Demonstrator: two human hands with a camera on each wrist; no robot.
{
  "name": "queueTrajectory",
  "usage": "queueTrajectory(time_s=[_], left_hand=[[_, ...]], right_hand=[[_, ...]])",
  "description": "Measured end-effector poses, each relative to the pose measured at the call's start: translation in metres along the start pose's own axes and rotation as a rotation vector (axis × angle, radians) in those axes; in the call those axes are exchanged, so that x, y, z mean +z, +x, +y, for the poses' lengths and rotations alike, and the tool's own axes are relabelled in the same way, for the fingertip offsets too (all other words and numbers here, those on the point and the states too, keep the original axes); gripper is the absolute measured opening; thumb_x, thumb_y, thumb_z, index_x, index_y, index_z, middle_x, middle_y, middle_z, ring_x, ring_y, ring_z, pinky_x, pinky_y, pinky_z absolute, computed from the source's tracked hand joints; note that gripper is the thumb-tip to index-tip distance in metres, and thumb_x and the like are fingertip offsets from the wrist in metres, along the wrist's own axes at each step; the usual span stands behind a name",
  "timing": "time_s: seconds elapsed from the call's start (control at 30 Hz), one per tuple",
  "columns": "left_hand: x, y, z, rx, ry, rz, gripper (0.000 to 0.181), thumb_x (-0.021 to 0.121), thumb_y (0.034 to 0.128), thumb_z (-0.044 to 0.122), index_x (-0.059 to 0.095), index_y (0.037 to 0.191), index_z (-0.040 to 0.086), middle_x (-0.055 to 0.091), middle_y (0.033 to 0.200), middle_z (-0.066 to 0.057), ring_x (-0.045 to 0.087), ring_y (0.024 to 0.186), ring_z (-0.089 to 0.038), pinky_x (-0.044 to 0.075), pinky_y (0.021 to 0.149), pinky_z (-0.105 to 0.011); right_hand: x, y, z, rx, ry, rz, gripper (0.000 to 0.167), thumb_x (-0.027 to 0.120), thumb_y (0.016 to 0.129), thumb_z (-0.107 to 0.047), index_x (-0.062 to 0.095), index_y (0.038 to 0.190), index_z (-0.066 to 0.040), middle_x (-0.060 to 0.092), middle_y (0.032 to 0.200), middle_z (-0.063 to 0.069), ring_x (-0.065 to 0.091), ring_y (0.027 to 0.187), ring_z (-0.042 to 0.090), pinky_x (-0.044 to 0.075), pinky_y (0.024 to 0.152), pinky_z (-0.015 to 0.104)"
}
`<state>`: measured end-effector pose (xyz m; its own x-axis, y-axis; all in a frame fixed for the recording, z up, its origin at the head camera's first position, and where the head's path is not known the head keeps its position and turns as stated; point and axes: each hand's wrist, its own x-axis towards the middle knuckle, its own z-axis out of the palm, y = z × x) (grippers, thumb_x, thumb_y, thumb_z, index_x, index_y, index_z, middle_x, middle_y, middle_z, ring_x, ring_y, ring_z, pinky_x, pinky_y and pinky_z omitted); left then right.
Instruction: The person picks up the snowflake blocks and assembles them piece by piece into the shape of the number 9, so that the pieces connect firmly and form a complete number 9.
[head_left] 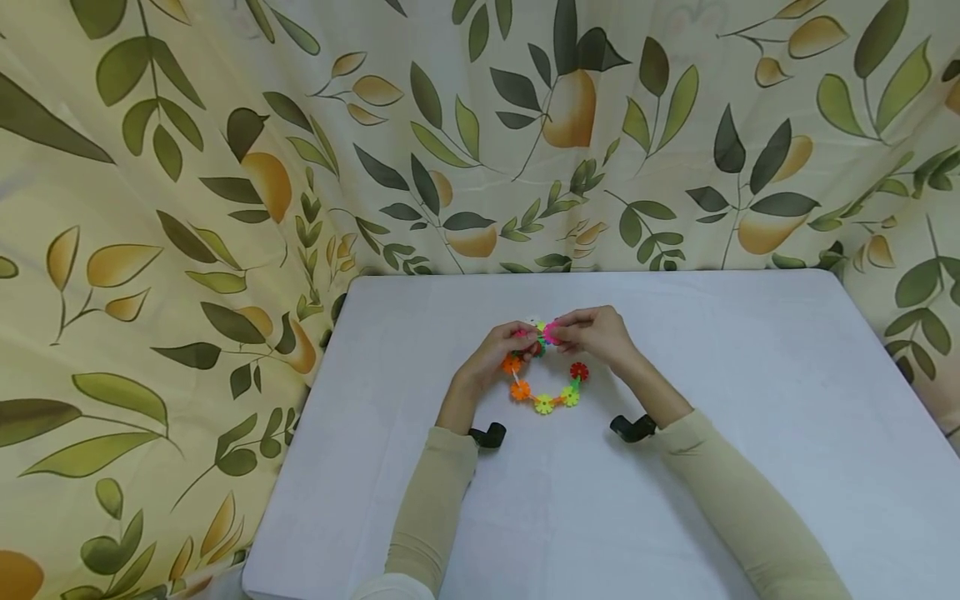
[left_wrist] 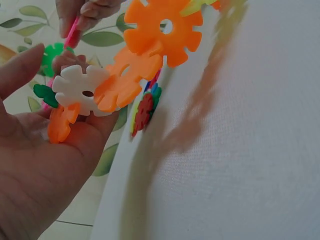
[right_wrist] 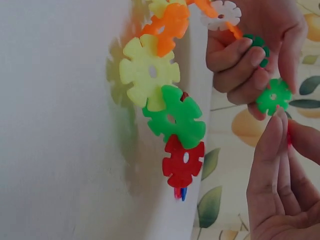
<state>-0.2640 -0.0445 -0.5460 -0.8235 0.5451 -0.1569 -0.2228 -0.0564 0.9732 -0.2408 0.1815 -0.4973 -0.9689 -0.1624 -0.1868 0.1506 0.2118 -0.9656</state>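
A chain of notched plastic flower discs curves over the table, with orange [head_left: 520, 390], yellow [head_left: 543, 405] and red [head_left: 579, 372] discs in it. My left hand [head_left: 491, 357] holds one end, its fingers curled at a green disc [right_wrist: 281, 91]. The white disc [left_wrist: 70, 92] and a small orange disc [left_wrist: 61, 124] lie against that hand's palm side. My right hand [head_left: 600, 335] pinches a pink disc [head_left: 552, 333] between thumb and fingers. In the right wrist view, the pink disc meets the green one's edge; whether they interlock I cannot tell.
More discs, one of them red [left_wrist: 143, 112], lie on the table beyond the hands. A white cloth covers the table [head_left: 735, 367]. Behind it hangs a leaf-print curtain [head_left: 645, 192]. Black wrist devices [head_left: 632, 428] sit at both cuffs.
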Motion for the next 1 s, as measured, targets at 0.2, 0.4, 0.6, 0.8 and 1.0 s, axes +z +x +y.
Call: queueTrajectory(time_s=[0.2, 0.4, 0.6, 0.8, 1.0], left_hand=[[0.0, 0.0, -0.002, 0.001, -0.024, -0.021, 0.033, 0.061, 0.1048, 0.009, 0.054, 0.124, -0.016, 0.062, 0.084, -0.003, 0.055, 0.074, -0.014, 0.049, 0.071, -0.023], [-0.001, 0.0, -0.003, 0.015, -0.055, -0.026, 0.011, 0.059, 0.105, 0.006, 0.061, 0.109, -0.004, 0.061, 0.079, -0.003, 0.054, 0.071, -0.014, 0.048, 0.067, -0.023], [0.001, 0.001, -0.001, 0.01, -0.102, -0.054, 0.007, 0.056, 0.1067, 0.005, 0.06, 0.103, 0.009, 0.06, 0.08, -0.005, 0.053, 0.07, -0.014, 0.047, 0.067, -0.024], [-0.002, -0.002, 0.002, -0.004, -0.068, -0.023, 0.001, 0.058, 0.1053, 0.01, 0.058, 0.106, 0.009, 0.063, 0.091, -0.013, 0.057, 0.072, -0.016, 0.051, 0.073, -0.028], [-0.009, -0.004, 0.005, -0.021, -0.014, 0.024, 0.008, 0.061, 0.1022, 0.014, 0.057, 0.108, 0.01, 0.061, 0.095, -0.02, 0.057, 0.076, -0.019, 0.051, 0.076, -0.028]], right_hand=[[0.004, 0.001, 0.003, -0.021, -0.022, 0.007, 0.029, 0.08, 0.094, -0.012, 0.073, 0.112, 0.01, 0.078, 0.091, 0.017, 0.076, 0.071, 0.02, 0.062, 0.079, 0.05], [0.007, 0.003, 0.007, -0.031, 0.044, 0.015, 0.025, 0.077, 0.095, -0.006, 0.073, 0.11, 0.013, 0.077, 0.091, 0.017, 0.076, 0.069, 0.019, 0.063, 0.074, 0.04], [0.006, 0.004, 0.013, -0.065, 0.082, -0.001, 0.026, 0.076, 0.096, -0.008, 0.073, 0.113, 0.012, 0.078, 0.093, 0.016, 0.077, 0.072, 0.02, 0.063, 0.074, 0.035], [-0.002, 0.007, 0.015, -0.127, -0.016, -0.071, 0.031, 0.07, 0.103, -0.019, 0.073, 0.119, 0.007, 0.076, 0.1, 0.026, 0.078, 0.079, 0.029, 0.062, 0.08, 0.048], [-0.004, 0.016, 0.013, -0.169, -0.324, 0.088, 0.027, 0.068, 0.103, -0.022, 0.077, 0.117, -0.001, 0.078, 0.096, 0.019, 0.077, 0.076, 0.029, 0.062, 0.069, 0.035]])
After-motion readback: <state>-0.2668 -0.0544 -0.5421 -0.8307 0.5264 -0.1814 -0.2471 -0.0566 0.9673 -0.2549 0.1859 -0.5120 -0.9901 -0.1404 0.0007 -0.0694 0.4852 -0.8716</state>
